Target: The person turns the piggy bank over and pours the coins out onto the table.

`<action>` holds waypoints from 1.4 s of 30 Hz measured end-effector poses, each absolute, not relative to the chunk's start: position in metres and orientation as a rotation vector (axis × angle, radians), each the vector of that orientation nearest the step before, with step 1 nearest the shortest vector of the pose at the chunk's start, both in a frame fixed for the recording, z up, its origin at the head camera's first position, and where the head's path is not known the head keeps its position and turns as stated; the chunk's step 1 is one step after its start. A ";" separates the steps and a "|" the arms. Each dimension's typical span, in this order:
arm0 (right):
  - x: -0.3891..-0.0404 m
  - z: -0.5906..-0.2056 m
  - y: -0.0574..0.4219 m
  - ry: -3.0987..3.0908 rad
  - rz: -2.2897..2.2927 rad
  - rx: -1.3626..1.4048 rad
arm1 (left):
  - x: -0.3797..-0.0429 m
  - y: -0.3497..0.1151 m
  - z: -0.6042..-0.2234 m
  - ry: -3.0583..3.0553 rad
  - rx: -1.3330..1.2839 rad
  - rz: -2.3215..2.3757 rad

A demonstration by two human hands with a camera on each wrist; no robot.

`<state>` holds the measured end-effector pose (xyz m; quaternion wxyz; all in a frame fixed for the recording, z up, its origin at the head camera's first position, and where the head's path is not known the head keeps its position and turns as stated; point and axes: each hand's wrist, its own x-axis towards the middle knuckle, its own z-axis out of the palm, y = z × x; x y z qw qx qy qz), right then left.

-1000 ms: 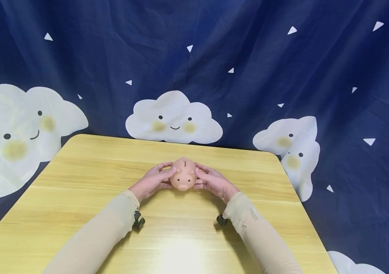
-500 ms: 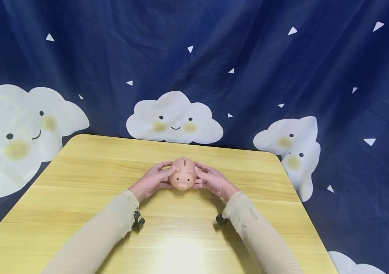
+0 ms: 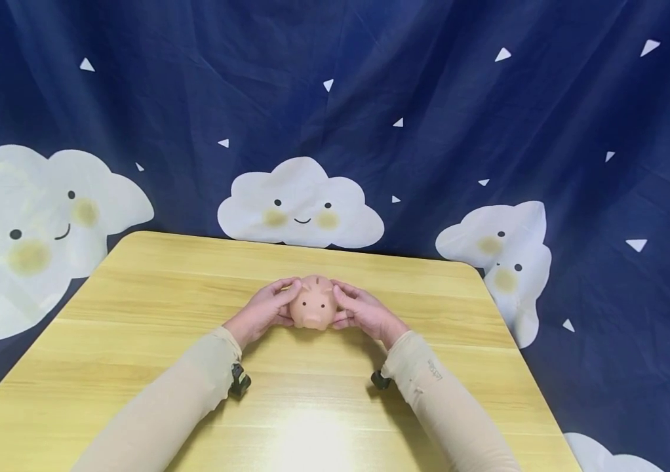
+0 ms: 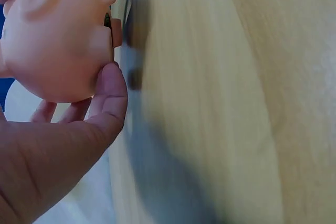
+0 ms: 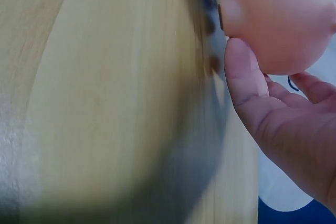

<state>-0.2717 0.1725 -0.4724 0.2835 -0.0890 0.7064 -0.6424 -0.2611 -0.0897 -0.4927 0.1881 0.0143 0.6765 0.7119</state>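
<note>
A pink piggy bank is held between both hands above the middle of the table, its face towards me. Its coin slot shows at the top in the head view. My left hand grips the near-left side, and my right hand grips the opposite side. In the left wrist view, the thumb presses the piggy bank low by a foot, with other fingers partly hidden behind it. The right wrist view shows the thumb against the body of the piggy bank. Its feet look slightly apart from the tabletop.
A light wooden table with rounded far corners lies beneath the hands. Right behind it hangs a dark blue curtain with white clouds and triangles. Small black devices sit at both wrists.
The piggy bank has tilted back, so its face tips upward and less of the coin slot shows. It has shifted slightly left. Both hands keep their hold.
</note>
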 end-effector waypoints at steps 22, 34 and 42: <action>-0.274 -0.474 0.167 1.825 -1.780 -0.237 | -0.259 -0.083 -0.477 2.006 -0.068 1.912; -0.271 -0.471 0.171 1.675 -1.853 -0.201 | -0.247 -0.082 -0.468 2.195 0.455 1.755; -0.266 -0.468 0.168 1.549 -1.848 -0.203 | -0.243 -0.082 -0.469 2.429 0.608 1.635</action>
